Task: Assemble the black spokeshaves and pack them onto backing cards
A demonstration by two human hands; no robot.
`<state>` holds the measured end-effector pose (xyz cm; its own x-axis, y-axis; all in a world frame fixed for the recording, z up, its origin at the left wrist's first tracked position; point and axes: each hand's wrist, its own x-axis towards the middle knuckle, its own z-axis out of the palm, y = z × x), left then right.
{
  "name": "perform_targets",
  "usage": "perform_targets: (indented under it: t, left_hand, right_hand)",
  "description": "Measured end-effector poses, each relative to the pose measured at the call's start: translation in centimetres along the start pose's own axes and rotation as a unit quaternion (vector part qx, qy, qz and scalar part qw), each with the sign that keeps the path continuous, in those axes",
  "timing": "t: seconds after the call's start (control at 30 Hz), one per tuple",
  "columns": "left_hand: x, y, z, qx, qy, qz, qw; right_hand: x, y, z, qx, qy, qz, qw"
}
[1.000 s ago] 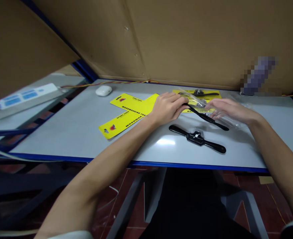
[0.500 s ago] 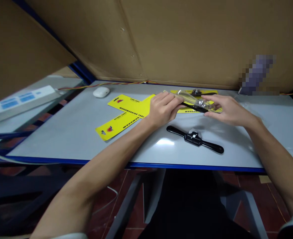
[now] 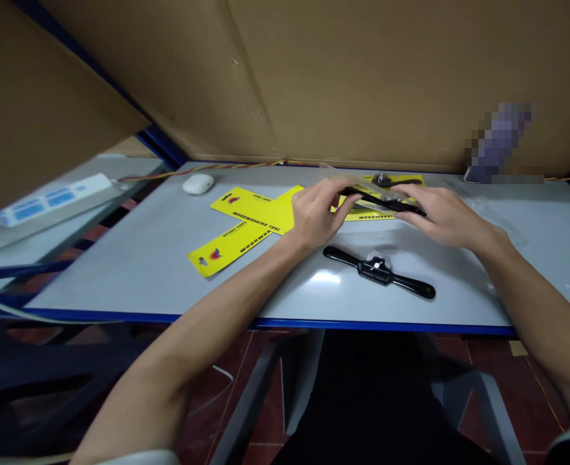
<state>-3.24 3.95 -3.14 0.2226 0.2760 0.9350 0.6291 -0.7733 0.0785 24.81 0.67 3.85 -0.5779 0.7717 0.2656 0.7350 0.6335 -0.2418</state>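
My left hand and my right hand both grip a black two-handled tool in a clear plastic wrapper, held level just above the grey table. A second, bare black tool of the same shape lies on the table below my hands. Under the held tool lies a yellow card with another black tool on its far end. Two more yellow cards lie crossed to the left of my left hand.
A white mouse-like object sits at the back left. Coloured wires run along the back edge under brown cardboard walls. A clear plastic bag lies right of my right hand. A white power strip is far left.
The wrapped tool has risen and moved away from me and turned more level. My right hand closed on its right end. The bare tool on the table stayed put.
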Motion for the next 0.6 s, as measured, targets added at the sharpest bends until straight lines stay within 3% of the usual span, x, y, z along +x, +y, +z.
perform_targets:
  t: [0.13, 0.23, 0.37, 0.5, 0.6]
  left_hand:
    - [-0.1, -0.7, -0.3, -0.022, 0.063, -0.094, 0.993]
    - [0.4, -2.2, -1.6, -0.002, 0.044, -0.148, 0.988]
    - [1.5, -4.9, -3.6, 0.062, -0.115, -0.134, 0.982]
    - [1.8, -7.1, -4.6, 0.122, -0.336, -0.138, 0.924]
    - [1.2, -8.0, -4.3, 0.133, -0.424, -0.150, 0.883]
  right_hand:
    - [0.2, 0.6, -0.2, 0.004, 0.009, -0.002, 1.000]
    - [0.3, 1.1, -0.5, 0.005, 0.025, 0.020, 0.999]
    - [0.0, 1.4, -1.3, 0.117, -0.003, 0.058, 0.991]
    - [-0.1, 1.6, -1.0, 0.240, -0.118, 0.109, 0.957]
    - [0.1, 1.7, 0.0, 0.217, -0.179, 0.116, 0.952]
